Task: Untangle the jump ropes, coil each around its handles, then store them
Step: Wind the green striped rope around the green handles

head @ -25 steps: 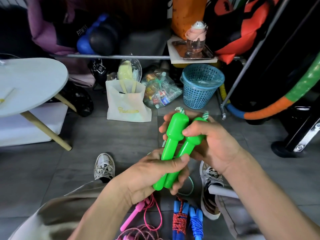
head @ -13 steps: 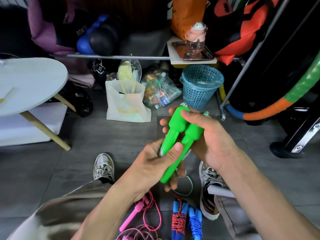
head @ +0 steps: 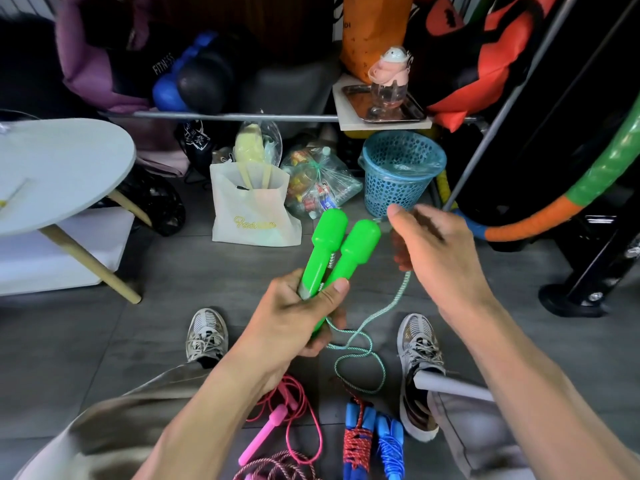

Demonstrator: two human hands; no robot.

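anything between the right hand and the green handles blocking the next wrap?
Nothing visible. The right hand holds the cord just right of the green handles, which the left hand grips; only open air lies between them.

Soft, even indoor light; the back of the room falls into deep shadow. The right hand (head: 436, 251) is smeared by motion blur, while the green handles (head: 332, 251) stay sharp. Wide-angle bending curves the frame edges.

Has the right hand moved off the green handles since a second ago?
Yes. The right hand has let go of the green handles and swung right, now below the blue basket, pulling the rope.
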